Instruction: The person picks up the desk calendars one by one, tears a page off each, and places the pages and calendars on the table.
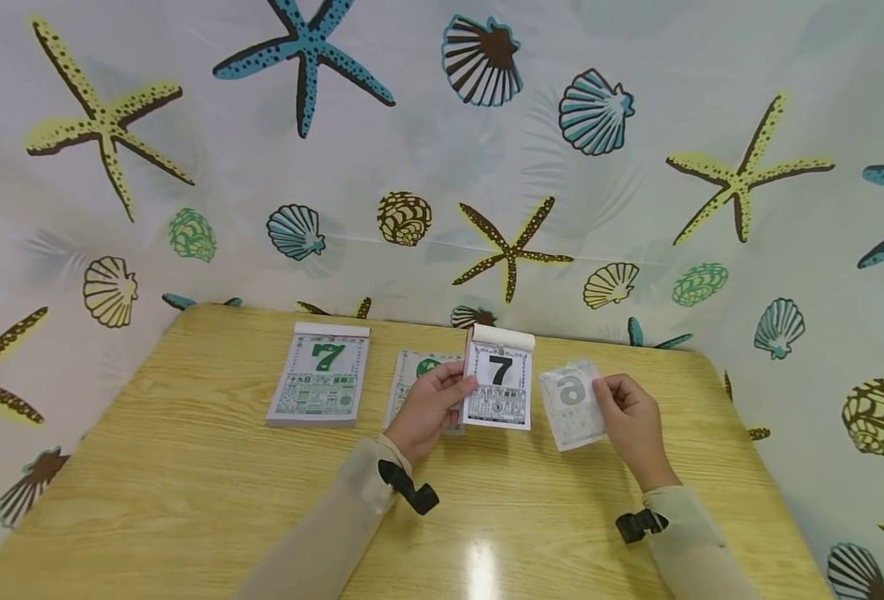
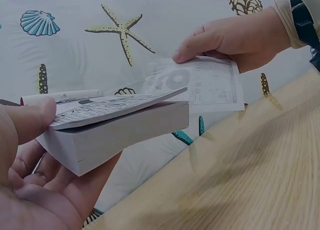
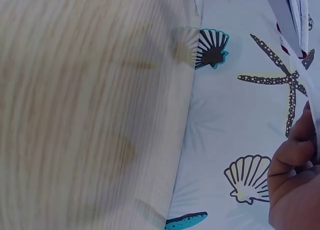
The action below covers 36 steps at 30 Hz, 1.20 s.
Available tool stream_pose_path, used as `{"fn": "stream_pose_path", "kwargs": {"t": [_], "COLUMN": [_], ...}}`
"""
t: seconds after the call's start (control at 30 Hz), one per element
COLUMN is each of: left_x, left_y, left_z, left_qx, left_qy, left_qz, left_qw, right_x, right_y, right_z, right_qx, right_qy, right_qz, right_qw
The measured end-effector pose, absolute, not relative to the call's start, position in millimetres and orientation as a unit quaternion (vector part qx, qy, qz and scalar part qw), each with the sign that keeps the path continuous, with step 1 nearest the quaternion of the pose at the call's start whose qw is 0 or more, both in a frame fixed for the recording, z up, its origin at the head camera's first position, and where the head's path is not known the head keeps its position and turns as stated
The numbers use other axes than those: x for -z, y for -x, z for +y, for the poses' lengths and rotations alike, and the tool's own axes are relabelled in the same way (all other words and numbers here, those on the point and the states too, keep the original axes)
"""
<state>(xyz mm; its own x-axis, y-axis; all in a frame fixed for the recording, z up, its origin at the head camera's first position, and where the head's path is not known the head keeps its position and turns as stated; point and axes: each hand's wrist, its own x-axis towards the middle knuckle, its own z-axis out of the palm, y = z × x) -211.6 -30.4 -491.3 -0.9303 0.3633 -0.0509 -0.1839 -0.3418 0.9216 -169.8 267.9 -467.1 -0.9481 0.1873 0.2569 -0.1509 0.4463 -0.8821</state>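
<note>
My left hand [image 1: 427,408] grips a thick tear-off calendar [image 1: 497,383] by its left edge, thumb on the top page. That page shows a black 7 below a white binding strip. In the left wrist view the pad [image 2: 130,132] is tilted, its top pages lifted a little from the stack. To the right, my right hand [image 1: 632,425] pinches a thin loose sheet [image 1: 572,408] by its right edge, apart from the pad. A grey numeral shows faintly through the paper. The right wrist view catches only part of the right hand [image 3: 295,185] and the sheet's edge.
A second tear-off calendar [image 1: 322,379] with a green 7 lies on the wooden table [image 1: 187,483] at the left. Partly behind my left hand lies a green-printed sheet [image 1: 406,375]. A cloth [image 1: 412,150] with starfish and shells hangs around the table's back and sides.
</note>
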Motion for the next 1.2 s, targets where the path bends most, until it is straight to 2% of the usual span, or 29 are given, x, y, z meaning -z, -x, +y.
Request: {"fn": "stream_pose_path", "kwargs": {"t": [0.67,1.2], "left_x": [483.3,478.9], "left_y": [205.6,197.6], "left_z": [-30.2,3.8], "left_qx": [-0.822,-0.767], "left_qy": [-0.061,-0.022], "left_qz": [0.544,0.623], "left_qw": [0.158,0.149], "right_x": [467.1,473.6], "right_y": [171.7,171.7], "right_z": [267.8,281.4], "right_qx": [-0.552,-0.518], "right_qy": [0.039,0.08], "right_qz": [-0.821,-0.843], "right_qw": [0.139,0.118]}}
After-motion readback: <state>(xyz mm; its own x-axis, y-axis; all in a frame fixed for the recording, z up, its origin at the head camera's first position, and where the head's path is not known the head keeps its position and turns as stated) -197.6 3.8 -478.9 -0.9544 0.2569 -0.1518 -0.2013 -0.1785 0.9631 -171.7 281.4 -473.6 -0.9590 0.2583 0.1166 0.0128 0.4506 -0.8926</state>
